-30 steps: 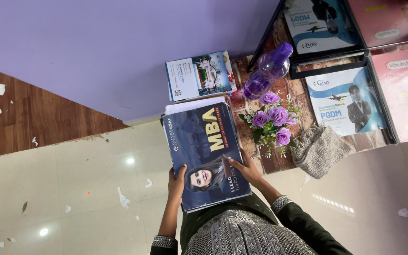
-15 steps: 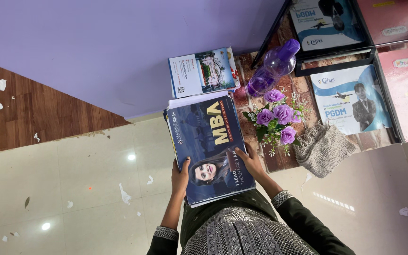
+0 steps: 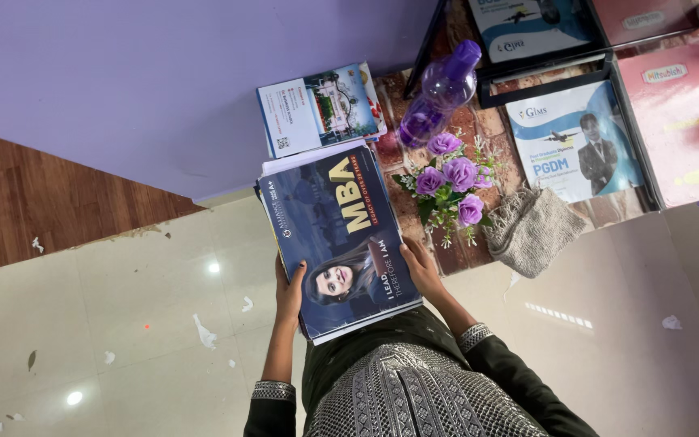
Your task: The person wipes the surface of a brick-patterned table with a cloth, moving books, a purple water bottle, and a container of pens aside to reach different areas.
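A stack of dark blue brochures (image 3: 333,235) with a white-edged pile under it is held out in front of me. My left hand (image 3: 289,290) grips its left edge with the thumb on the cover. My right hand (image 3: 421,269) holds its right edge, fingers spread on the cover. The far end of the stack reaches a brick-patterned tabletop (image 3: 479,137). Both my sleeves are dark with patterned cuffs.
A second pile of white and blue brochures (image 3: 317,109) lies beyond the stack. To its right are a purple bottle (image 3: 438,93), purple flowers (image 3: 446,182) in a woven pot (image 3: 531,231), a black rack of leaflets (image 3: 572,142) and pink folders (image 3: 673,121). Paper scraps dot the tiled floor (image 3: 123,324).
The whole view has slid left and up in the frame, as from a head turn. Both hands keep the same hold on the stack.
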